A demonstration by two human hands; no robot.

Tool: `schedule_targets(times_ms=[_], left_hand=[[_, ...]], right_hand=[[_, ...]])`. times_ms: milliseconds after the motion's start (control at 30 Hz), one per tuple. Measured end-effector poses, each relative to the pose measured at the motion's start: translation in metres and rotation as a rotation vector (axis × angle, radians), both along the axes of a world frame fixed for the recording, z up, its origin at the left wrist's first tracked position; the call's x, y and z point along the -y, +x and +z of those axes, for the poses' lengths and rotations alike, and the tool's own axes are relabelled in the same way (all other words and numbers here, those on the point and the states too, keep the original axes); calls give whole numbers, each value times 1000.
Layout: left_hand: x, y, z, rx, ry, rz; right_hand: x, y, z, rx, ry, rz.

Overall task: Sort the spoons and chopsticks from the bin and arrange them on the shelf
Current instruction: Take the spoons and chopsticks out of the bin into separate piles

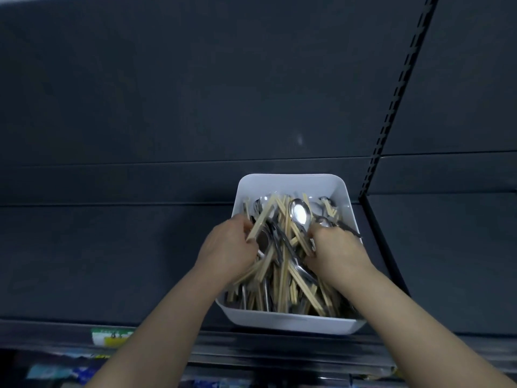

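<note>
A white rectangular bin [291, 182] stands on the dark shelf [117, 261], right of the middle. It is full of mixed wooden chopsticks [282, 264] and metal spoons [300, 214]. Both my hands are inside the bin. My left hand [228, 243] grips a bundle of chopsticks at the bin's left side. My right hand [334, 247] is curled round utensils near a large shiny spoon; its fingertips are buried in the pile.
A slotted black upright [391, 113] and a shelf divider [383, 247] run just right of the bin. The shelf stretches left of the bin. A price label [112, 336] sits on the front rail, with coloured packages [53, 371] below.
</note>
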State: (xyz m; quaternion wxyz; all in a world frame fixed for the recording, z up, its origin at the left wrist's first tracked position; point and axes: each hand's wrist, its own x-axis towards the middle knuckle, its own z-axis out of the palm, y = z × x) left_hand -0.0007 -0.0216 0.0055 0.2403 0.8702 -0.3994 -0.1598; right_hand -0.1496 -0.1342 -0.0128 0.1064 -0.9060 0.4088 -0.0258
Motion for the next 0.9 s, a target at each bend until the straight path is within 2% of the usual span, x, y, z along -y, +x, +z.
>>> schedule_targets(times_ms=[200,400,500,733,900], left_hand=[[7,-15,-4,-18,66,-99],[19,-21,-3,129,208,-121],[16,-19,-1,117,250,-126],[-10,-7,20,-47,80,-26],[-23,-9,27,-131,-96,38]], right_hand=[[1,-8,15,34,143,-62],[6,-25,29,109,249,-48],[7,-28,27,212,289,-64],[6,-14,21,331,339,-66],[-1,11,7,176,308,-36]])
